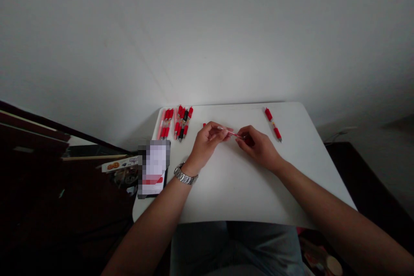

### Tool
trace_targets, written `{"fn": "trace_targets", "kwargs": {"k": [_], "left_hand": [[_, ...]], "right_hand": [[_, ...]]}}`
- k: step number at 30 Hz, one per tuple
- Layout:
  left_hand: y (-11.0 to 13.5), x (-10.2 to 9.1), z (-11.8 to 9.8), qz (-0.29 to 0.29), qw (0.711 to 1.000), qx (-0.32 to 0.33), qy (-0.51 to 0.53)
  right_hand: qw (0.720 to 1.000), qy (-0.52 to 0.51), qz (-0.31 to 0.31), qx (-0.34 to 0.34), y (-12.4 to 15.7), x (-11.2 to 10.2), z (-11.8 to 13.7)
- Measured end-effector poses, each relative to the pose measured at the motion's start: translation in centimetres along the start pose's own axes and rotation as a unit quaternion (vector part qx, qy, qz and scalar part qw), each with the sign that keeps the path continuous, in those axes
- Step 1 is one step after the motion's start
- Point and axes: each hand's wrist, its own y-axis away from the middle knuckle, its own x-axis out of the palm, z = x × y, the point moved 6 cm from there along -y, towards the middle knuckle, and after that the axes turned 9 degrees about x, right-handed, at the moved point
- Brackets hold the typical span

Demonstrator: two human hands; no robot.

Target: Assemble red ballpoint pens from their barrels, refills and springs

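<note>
Both the left hand (205, 141) and the right hand (258, 147) show in the head view, closed narrowly on one slim red rod (235, 134); it spans the gap between their fingertips, above the middle of the white table (226, 194). Something darker red shows within the right fingers, too covered to identify.

At the table's far left corner lie two bunches of pens — the outer bunch (167, 124) red and pinkish, the inner bunch (183, 124) red with some black. A single red pen (273, 124) lies alone to the right; its middle section looks pale, with a yellowish patch that may be inside or on the surface.

By the left forearm, a dark-edged device (153, 168) rests at the table's left edge, its screen pixelated beyond reading. Beyond it, lower down, a white printed piece (119, 164) bears round orange pictures — any lettering is too small to read.
</note>
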Motion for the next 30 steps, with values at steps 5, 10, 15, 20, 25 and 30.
{"fn": "trace_targets", "kwargs": {"k": [5,10,15,20,25,30], "left_hand": [[-0.1,-0.4,0.0,0.000,1.000,0.006,0.004],[-0.2,-0.7,-0.2,-0.010,1.000,0.021,0.008],[-0.3,-1.0,-0.5,-0.018,1.000,0.022,-0.003],[-0.5,-1.8,-1.0,-0.048,0.998,0.045,-0.014],[-0.7,-2.6,-1.4,-0.082,0.994,0.073,-0.016],[-0.8,-3.6,-1.9,-0.120,0.987,0.101,-0.039]], "right_hand": [[1.000,-0.005,0.006,0.015,0.0,0.1,-0.2],[1.000,-0.007,0.009,0.011,0.0,-0.1,0.3],[1.000,-0.006,0.010,-0.013,0.0,-0.2,0.5],[1.000,-0.006,0.012,-0.016,0.1,-0.1,0.4],[1.000,-0.002,0.008,-0.017,0.1,-0.1,0.6],[1.000,-0.010,0.010,-0.008,0.1,-0.2,0.5]]}}
